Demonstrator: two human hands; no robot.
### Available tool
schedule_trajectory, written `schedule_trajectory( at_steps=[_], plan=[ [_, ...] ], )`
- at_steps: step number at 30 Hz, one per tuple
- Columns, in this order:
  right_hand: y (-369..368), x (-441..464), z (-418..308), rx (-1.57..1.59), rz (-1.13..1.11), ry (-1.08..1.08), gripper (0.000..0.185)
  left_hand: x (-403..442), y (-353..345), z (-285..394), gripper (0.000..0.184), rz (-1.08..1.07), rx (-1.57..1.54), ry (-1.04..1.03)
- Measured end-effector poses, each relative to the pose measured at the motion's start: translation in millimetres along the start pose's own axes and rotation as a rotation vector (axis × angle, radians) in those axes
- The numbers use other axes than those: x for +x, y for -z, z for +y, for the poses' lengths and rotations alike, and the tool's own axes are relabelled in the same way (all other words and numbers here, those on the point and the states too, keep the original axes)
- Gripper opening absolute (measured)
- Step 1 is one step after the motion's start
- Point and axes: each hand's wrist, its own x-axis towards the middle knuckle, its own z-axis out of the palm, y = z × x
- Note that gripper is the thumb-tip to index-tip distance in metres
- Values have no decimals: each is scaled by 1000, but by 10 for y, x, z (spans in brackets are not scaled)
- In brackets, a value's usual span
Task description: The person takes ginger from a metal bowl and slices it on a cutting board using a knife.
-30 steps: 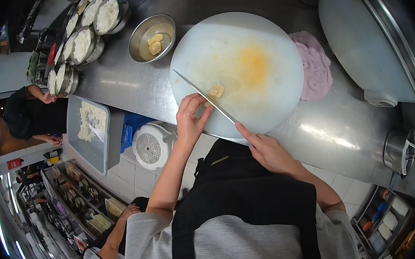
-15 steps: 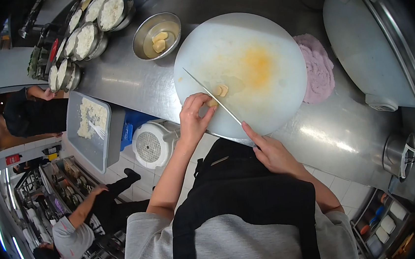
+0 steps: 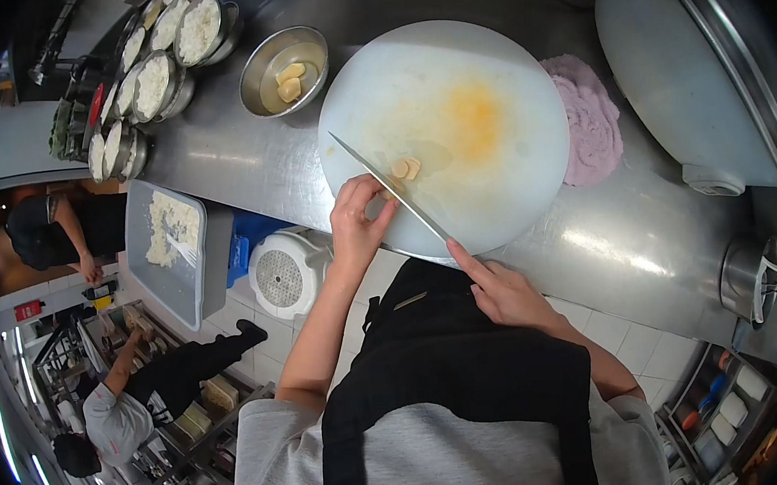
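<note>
Slightly nearer the left edge of the round cutting board [image 3: 517, 176] than half a second ago is the tip of the knife [image 3: 388, 185], and a co-worker in grey [image 3: 118, 423] has stretched an arm away from the leg. From the head camera, the right hand [image 3: 507, 292] grips the handle at the board's near edge, forefinger laid along it. The left hand [image 3: 359, 222], thumb and fingers nearly together, pinches a small piece of food, mostly hidden, just beside the blade. Two pale slices [image 3: 413, 168] lie on the board past the blade, left of an orange stain [image 3: 473, 122]. Beyond the board's upper left edge, a metal bowl [image 3: 252, 107] holds peeled pieces [image 3: 289, 89] on the worktop [image 3: 234, 164]. A purple cloth [image 3: 591, 123] touches the board's right edge. Bowls of white food [image 3: 153, 86] crowd the worktop's far left corner.
</note>
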Motion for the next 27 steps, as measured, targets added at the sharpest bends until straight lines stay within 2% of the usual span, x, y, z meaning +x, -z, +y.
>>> schedule_trajectory(
  at_steps=[11,14,16,17,19,22,25,27],
  plan=[
    [24,113,32,74,13,37,77,-2,3,0,24,-9,10,7],
    [46,85,37,33,-17,-21,76,4,9,15,25,-24,27,13],
    [207,212,-127,38,-189,-207,74,-4,4,27,25,-18,21,7],
    [188,210,-104,36,-185,-203,74,-3,5,33,25,-19,14,11],
    [115,186,-19,59,-7,-21,74,-5,21,26,24,-14,10,17],
    [126,183,-2,208,31,64,72,16,17,-1,24,-16,54,-17],
    [293,172,-128,277,-58,-27,71,41,36,14,29,-29,60,-2],
    [376,148,-180,302,-68,-79,71,105,38,78,40,-18,140,2]
  ],
)
